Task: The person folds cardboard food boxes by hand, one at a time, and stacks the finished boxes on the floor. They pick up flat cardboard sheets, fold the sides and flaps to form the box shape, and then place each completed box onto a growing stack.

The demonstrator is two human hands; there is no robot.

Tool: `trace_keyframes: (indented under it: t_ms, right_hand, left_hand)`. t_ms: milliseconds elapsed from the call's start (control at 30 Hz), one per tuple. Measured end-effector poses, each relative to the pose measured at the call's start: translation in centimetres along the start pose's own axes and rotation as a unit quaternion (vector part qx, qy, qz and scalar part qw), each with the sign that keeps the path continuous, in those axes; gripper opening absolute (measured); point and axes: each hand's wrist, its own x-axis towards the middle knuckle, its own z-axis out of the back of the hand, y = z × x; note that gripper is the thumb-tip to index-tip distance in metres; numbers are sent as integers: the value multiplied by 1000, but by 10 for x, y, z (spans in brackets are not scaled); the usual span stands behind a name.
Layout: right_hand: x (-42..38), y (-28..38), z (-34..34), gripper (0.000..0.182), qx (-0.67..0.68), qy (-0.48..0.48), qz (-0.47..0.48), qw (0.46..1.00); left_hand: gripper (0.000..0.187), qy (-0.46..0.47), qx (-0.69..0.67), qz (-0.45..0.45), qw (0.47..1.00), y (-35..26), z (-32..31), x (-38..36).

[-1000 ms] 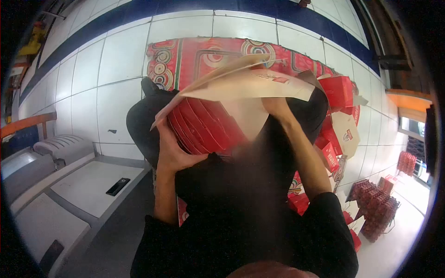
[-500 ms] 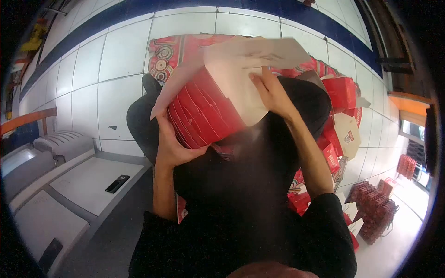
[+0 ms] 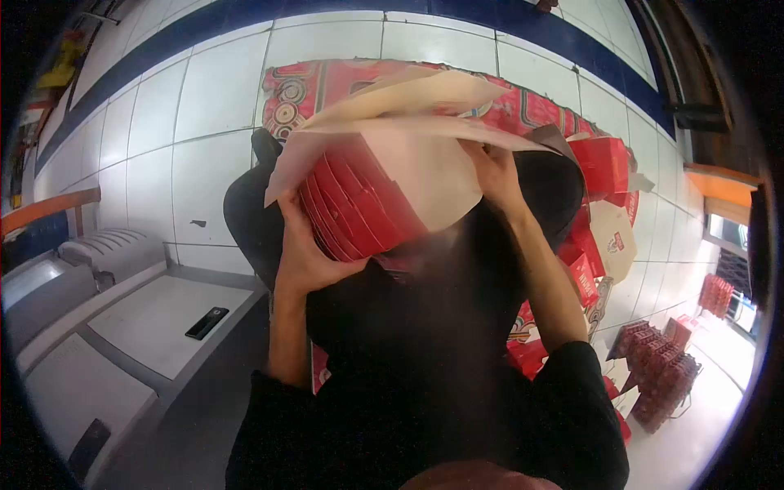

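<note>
A thick stack of red and cream cardboard pieces (image 3: 359, 200) is held above my lap, its layered red edges toward the lower left. Wrapped round the lower left side of the stack, my left hand (image 3: 306, 249) has its thumb along the bottom edge. My right hand (image 3: 496, 175) grips the right side, with its fingertips partly hidden behind a blurred cream flap (image 3: 441, 128). Large cream flaps spread out across the top of the stack.
A red patterned mat (image 3: 327, 77) lies on white floor tiles. Red boxes (image 3: 600, 166) and a cream piece (image 3: 612, 241) are heaped at right, near bundled red items (image 3: 657, 371). A dark phone-like object (image 3: 207, 322) rests on a white lid at left.
The cream flaps at the top have separated and tilted, one now lying lower across the right. My right hand has moved slightly right and down; my left hand stays almost in place.
</note>
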Motion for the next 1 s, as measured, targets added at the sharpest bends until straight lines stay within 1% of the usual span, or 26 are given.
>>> trace_keyframes:
  t_ms: [33,100,133,167,200,233,267,333,367,433,467,500,567,700,767,800,900,933,1000]
  right_hand:
    - [2,4,0,26,0,2,-2,1000]
    - [6,9,2,27,30,34,-144,989]
    - [10,13,5,29,-23,56,-135,989]
    - [12,13,6,29,-24,54,-134,989]
    - [14,12,8,31,-62,77,-113,989]
    - [16,11,9,32,-100,100,-91,986]
    - [18,4,10,32,-100,100,-90,986]
    - [21,-11,10,32,-93,106,31,990]
    - [22,-6,11,32,-92,107,29,990]
    - [27,7,16,31,-165,180,-93,965]
    - [29,6,13,33,-191,183,-25,964]
    - [29,6,12,33,-192,182,-24,964]
    - [30,10,7,36,-371,126,0,920]
    - [40,4,19,37,-392,162,-6,906]
    - [47,7,27,38,-336,229,15,913]
    - [47,9,28,38,-334,227,53,913]
    - [49,11,26,36,-309,241,70,917]
    - [44,8,22,36,-308,243,69,917]
    - [27,3,11,40,-456,110,24,883]
  left_hand:
    - [138,-1,20,-14,1000,2,0,0]
    - [138,2,40,-29,999,2,-1,0]
    - [134,-8,26,-32,999,2,-4,1]
    - [131,-17,11,-35,999,2,-6,2]
    - [131,-16,10,-35,999,4,-6,2]
    - [135,-5,12,-41,999,6,-5,1]
    - [140,5,15,-46,999,9,-4,1]
    - [141,5,16,-49,999,15,-3,-1]
    - [141,10,16,-52,998,15,-3,-3]
    - [142,7,10,-49,999,11,-5,-1]
    - [142,2,5,-47,999,9,-7,0]
    - [142,3,4,-49,999,9,-6,1]
    - [142,13,9,-45,999,10,-4,2]
    - [140,6,11,-46,999,11,-5,0]
    - [138,9,21,-38,999,6,-3,3]
    - [138,9,22,-39,999,7,-4,3]
    - [138,5,-9,-30,1000,9,-7,4]
    - [139,-1,9,-37,999,8,-8,4]
    - [140,-11,27,-44,999,8,-8,3]
